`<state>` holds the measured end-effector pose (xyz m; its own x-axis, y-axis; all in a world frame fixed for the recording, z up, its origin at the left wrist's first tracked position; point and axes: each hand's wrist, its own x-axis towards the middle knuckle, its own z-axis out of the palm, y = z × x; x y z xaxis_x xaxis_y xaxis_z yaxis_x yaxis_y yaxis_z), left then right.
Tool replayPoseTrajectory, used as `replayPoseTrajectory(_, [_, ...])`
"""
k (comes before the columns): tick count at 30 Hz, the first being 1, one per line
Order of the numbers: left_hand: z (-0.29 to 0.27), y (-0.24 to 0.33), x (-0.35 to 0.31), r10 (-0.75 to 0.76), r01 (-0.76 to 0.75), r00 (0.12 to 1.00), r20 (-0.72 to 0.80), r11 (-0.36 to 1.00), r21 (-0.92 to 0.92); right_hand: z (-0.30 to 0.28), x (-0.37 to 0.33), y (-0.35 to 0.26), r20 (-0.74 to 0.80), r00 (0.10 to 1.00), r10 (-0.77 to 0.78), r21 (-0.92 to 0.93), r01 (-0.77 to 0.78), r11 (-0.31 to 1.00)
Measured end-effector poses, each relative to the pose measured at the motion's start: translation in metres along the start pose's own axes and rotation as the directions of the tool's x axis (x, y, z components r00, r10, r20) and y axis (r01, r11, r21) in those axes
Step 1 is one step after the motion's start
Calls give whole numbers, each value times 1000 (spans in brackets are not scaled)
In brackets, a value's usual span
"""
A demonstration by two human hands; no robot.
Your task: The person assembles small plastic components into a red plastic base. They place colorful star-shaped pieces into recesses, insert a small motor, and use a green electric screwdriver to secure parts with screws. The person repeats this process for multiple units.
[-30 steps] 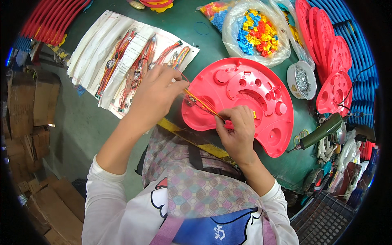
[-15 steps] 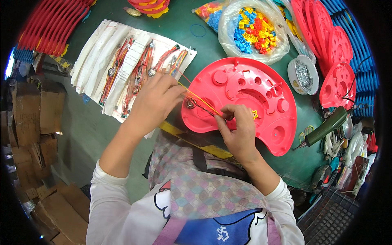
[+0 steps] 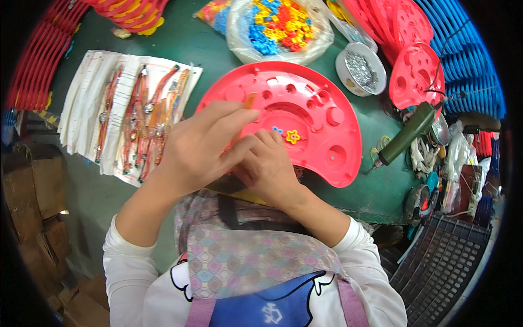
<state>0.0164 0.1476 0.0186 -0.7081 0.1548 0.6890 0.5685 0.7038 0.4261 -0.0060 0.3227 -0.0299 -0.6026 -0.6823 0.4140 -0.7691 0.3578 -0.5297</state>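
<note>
A red-pink curved plastic shell [image 3: 332, 158] lies hollow side up on the green table, with a yellow star-shaped piece [image 3: 292, 137] and a small blue piece [image 3: 278, 131] in it. Over its left part, my left hand [image 3: 199, 147] is closed, a blurred small orange strip [image 3: 250, 101] showing at its fingertips. My right hand [image 3: 271, 166] is curled close beside it, fingers bent inward around something hidden. Both hands cover the shell's left end, and the wires between them cannot be made out. Left of them, wire harnesses [image 3: 140, 103] lie on white paper sheets [image 3: 81, 103].
Beyond the shell stand a clear bag [image 3: 239, 41] of coloured star pieces and a white bowl [image 3: 342, 70] of screws. A green electric screwdriver [image 3: 408, 133] lies at right, near stacked red shells [image 3: 411, 82] and blue parts [image 3: 468, 60]. A dark crate [image 3: 444, 267] sits lower right.
My hands have drawn together over the shell's left end; the wires stretched between them are now hidden. An orange strip shows at my left fingertips. The whole view has shifted.
</note>
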Motion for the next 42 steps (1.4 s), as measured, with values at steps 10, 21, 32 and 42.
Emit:
replayPoseTrajectory(10, [64,-7,3,-482,617,749,456,758,-212,-164,-90,131,-884,433,174,-50,-459,887])
replayPoseTrajectory(21, [72,2,1,-357,427,872,336,890,-162,-195,-88,126,-400,578,711,645,-373,667])
replayPoseTrajectory(32, [77,-1,0,-103,100,944,313,995,27,-154,-33,45,-140,866,479,835,364,-413])
replayPoseTrajectory(42, [85,-20,-9,-121,117,901,417,992,35,-105,-50,33,-266,917,297,948,192,254])
